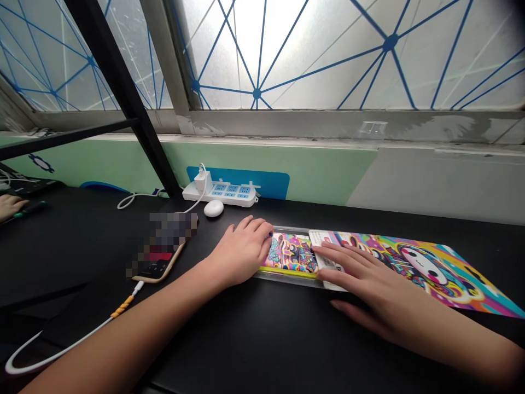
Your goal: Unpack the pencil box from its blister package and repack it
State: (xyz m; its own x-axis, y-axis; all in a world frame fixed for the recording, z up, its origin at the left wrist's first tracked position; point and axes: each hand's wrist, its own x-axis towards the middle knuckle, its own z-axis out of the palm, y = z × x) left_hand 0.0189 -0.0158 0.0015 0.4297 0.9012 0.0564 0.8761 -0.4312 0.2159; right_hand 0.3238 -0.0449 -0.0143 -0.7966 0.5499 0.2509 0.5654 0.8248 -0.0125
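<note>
While the left hand [241, 253] rests half-curled, its fingertips on the left edge of a small printed card [289, 254] in a clear plastic tray [287, 280], the right hand [369, 279] lies flat and open on a large glossy printed sheet [426, 268] overlapping the tray's right end. Both look thin and light, best taken by their edges; the black surface [82, 257] leaves open room nearer and leftward.
</note>
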